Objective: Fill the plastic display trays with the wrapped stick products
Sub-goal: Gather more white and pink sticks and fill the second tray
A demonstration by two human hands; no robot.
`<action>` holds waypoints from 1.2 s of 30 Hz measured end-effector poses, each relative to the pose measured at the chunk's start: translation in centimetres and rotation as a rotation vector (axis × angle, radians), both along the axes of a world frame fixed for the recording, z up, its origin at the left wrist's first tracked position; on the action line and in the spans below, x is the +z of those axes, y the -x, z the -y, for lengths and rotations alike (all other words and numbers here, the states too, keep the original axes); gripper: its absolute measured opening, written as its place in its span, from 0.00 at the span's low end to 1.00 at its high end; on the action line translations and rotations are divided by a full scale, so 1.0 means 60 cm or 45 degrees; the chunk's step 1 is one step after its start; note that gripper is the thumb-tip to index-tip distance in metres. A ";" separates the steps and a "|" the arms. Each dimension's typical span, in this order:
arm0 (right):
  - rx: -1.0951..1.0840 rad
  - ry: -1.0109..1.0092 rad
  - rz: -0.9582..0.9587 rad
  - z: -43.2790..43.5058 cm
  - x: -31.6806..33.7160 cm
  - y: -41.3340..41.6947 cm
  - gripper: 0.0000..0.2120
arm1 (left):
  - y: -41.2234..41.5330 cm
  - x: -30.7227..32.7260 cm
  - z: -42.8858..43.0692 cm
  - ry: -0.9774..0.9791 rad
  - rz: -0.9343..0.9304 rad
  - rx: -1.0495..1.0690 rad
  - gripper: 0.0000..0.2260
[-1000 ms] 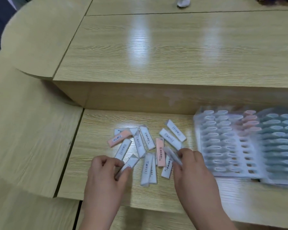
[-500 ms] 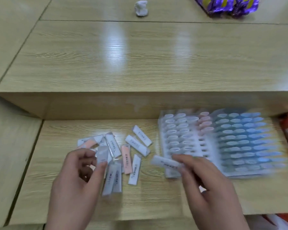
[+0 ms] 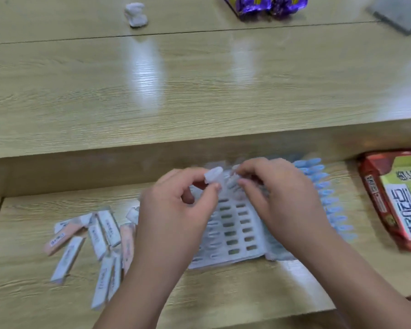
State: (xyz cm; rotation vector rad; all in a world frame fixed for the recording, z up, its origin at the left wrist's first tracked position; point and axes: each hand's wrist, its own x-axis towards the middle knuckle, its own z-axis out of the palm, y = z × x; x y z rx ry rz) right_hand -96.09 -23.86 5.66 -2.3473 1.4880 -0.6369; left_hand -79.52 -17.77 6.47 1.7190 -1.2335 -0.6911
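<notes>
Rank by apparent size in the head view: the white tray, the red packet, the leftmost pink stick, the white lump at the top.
1. white tray, though partly covered
2. red packet, cut by the frame edge
3. pink stick and white lump look alike; the lump lies farther away, so unranked.

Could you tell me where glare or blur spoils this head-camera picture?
Head view: two pale glare streaks run down the raised tabletop; motion blur smears the left hand, the right hand, the white stick and second stick they pinch, and the plastic tray beneath; the loose sticks on the left are soft, print unreadable; the red packet on the right is sharper.
</notes>
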 end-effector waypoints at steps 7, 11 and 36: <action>0.026 0.012 0.224 0.032 0.016 0.015 0.06 | 0.024 -0.016 -0.014 0.000 0.414 -0.039 0.07; 0.048 0.021 0.263 0.052 0.024 0.003 0.07 | 0.039 -0.028 0.002 -0.052 0.508 -0.064 0.06; 0.348 0.274 0.114 0.075 -0.054 0.005 0.14 | 0.036 -0.042 0.043 -0.228 0.685 -0.013 0.02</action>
